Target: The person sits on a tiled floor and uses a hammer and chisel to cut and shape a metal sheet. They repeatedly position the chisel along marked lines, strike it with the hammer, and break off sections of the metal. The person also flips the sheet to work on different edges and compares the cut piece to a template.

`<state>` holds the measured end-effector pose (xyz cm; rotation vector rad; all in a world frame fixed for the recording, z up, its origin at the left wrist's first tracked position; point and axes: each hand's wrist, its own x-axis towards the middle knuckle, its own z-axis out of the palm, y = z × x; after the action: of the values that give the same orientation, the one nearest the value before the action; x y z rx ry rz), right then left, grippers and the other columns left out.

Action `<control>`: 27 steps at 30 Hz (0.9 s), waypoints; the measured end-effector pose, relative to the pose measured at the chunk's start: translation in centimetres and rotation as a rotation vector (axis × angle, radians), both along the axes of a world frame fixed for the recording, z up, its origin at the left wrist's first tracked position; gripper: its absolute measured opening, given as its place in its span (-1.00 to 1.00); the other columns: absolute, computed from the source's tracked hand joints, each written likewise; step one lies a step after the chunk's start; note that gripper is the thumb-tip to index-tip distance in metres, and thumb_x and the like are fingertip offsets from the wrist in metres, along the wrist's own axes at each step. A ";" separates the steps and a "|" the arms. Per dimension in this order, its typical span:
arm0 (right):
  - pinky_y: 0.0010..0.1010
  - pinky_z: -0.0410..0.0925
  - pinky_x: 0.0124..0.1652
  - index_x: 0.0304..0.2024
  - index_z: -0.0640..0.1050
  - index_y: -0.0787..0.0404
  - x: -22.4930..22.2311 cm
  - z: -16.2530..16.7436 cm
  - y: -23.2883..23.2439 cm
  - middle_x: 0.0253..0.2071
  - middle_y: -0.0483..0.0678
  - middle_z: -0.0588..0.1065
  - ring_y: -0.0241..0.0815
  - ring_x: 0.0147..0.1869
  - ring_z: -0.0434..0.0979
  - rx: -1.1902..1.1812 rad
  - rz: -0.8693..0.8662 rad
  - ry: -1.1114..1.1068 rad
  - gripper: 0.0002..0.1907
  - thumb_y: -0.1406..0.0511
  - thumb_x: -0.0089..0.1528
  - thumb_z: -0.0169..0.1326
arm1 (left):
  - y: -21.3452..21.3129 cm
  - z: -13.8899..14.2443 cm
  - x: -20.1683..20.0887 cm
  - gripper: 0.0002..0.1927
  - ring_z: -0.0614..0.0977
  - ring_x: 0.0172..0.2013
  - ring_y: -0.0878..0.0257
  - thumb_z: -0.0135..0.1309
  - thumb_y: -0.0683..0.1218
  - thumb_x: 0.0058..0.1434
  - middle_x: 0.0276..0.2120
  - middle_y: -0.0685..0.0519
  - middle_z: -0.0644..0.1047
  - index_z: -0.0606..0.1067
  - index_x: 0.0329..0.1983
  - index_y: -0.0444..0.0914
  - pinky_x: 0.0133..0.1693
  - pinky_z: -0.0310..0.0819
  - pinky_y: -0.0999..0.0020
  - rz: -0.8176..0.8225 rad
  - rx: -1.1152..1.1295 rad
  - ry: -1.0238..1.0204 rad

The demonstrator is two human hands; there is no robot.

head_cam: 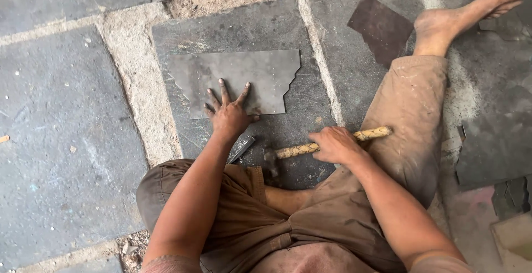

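Sheet metal (238,82) flat on the stone floor (66,140), at roughly 12 o'clock from the seated body — thin, dull grey, oblong, with a stepped, notched right edge and a ragged lower-left corner. Faint rows of small dots across its face, possibly punch marks; too small to be sure. Judged from that: outline already cut, surface work begun or marked, nothing bent or folded yet.

Left hand (228,115) spread wide, fingers splayed and pressed on the sheet's lower edge — pinning it, not gripping. Right hand (335,144) clenched round the handle of a hammer (310,148), at about 3 o'clock from the left hand. Handle pale, wrapped in a criss-cross cord pattern, lying nearly level; dark steel head low near the knee, resting at or just above the floor, well clear of the sheet. No blow in progress by the look of it.

Small dark chisel-like tool (242,149) on the floor just beside the left wrist, at 6 o'clock from the sheet.

Floor of large grey slabs with sandy, crumbling joints. Rusty brown offcut (379,26) at 2 o'clock, more dark scraps at 3 to 4 o'clock. Dusty brown trousers, bare foot (460,21) stretched out to 1 o'clock.
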<state>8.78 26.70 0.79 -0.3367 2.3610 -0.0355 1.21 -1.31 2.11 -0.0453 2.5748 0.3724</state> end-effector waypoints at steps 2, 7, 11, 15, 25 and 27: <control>-0.11 0.47 -0.07 0.08 0.59 0.01 -0.2 0.9 -0.1 -0.26 0.03 0.64 -0.02 -0.17 0.67 -0.122 -0.096 0.170 -0.51 0.14 0.10 0.31 | -0.2 -0.4 -0.4 -0.05 -0.37 0.48 -0.33 0.18 0.40 0.11 0.56 -0.08 -0.39 -0.04 0.50 0.47 0.38 -0.37 -0.41 0.024 0.021 0.009; -0.17 0.42 -0.31 0.03 0.59 0.15 -2.4 4.3 0.8 -0.37 0.05 0.60 -0.01 -0.32 0.61 -0.362 -0.405 0.578 -0.52 0.10 0.13 0.33 | -1.3 -1.8 -2.4 -0.12 -0.35 0.50 -0.31 0.17 0.36 0.14 0.56 -0.07 -0.34 0.02 0.49 0.48 0.40 -0.39 -0.36 0.076 0.043 0.066; -0.29 0.41 -0.25 0.14 0.45 0.32 -4.6 6.0 1.9 -0.28 0.03 0.53 -0.08 -0.28 0.57 -0.815 -0.327 0.715 -0.51 0.14 0.31 0.18 | -1.5 -3.4 -3.3 -0.22 -0.27 0.50 -0.29 0.09 0.33 0.23 0.56 -0.15 -0.26 0.09 0.49 0.35 0.42 -0.37 -0.23 0.085 0.050 0.116; -0.23 0.41 -0.25 0.31 0.40 0.33 -8.6 3.5 0.7 -0.35 0.08 0.53 -0.03 -0.31 0.57 -0.915 -0.436 0.690 -0.42 0.15 0.33 0.13 | 0.6 -4.6 -2.8 -0.31 0.32 0.36 -0.30 -0.02 0.11 0.37 0.49 -0.26 -0.04 0.17 0.53 -0.13 0.34 0.16 -0.11 -0.098 -0.179 0.476; -0.21 0.51 -0.17 0.46 0.36 0.17 -11.3 -1.6 0.4 -0.07 0.16 0.61 0.01 -0.09 0.68 -0.705 -0.280 0.819 -0.45 0.18 0.45 0.11 | 6.2 -4.0 2.1 -0.32 0.50 -0.73 0.30 -0.26 -0.14 0.32 0.47 -0.42 -0.06 -0.02 0.50 -0.44 -0.54 0.50 0.24 -0.462 0.128 0.077; -0.22 0.48 -0.32 0.45 0.35 0.11 -11.6 -2.0 -0.1 -0.25 0.12 0.61 -0.02 -0.28 0.66 -0.598 -0.379 0.725 -0.41 0.18 0.40 0.13 | 6.3 -3.3 1.9 -0.35 0.50 -0.70 0.33 -0.28 -0.10 0.41 0.46 -0.50 -0.09 -0.04 0.50 -0.48 -0.53 0.53 0.26 -0.559 0.055 0.036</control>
<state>-2.80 26.58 -1.18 -0.1871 3.0635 -0.9548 3.10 4.95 -1.17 0.6891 2.4750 0.2283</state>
